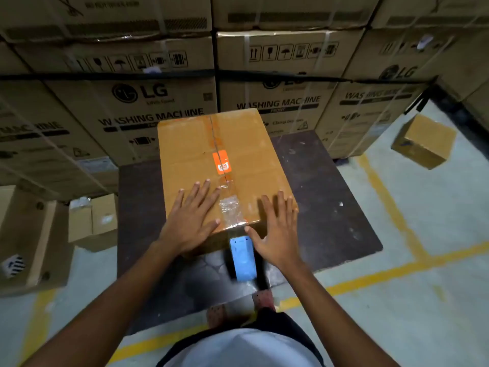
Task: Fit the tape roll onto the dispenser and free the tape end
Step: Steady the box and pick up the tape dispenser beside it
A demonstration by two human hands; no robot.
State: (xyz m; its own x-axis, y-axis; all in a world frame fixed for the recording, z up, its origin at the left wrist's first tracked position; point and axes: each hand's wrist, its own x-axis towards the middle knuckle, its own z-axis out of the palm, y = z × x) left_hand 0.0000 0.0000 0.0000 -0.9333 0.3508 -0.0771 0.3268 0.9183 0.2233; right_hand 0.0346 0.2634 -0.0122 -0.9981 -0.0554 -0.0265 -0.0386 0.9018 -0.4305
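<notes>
a wall of stacked washing machine cartons (158,102) backs one dark worktop (330,207). on it lies one brown box (211,144), its top seam crossed by clear tape (231,211) near the front edge. one blue dispenser (243,258) rests just beside that edge, blurred. two hands are in view: the left hand (189,223) lies flat and spread on the box, holding nothing; the right hand (277,234) is spread over the box corner, empty too, beside the dispenser. no tape roll shows, so fitting it and freeing the end both seem left to do.
</notes>
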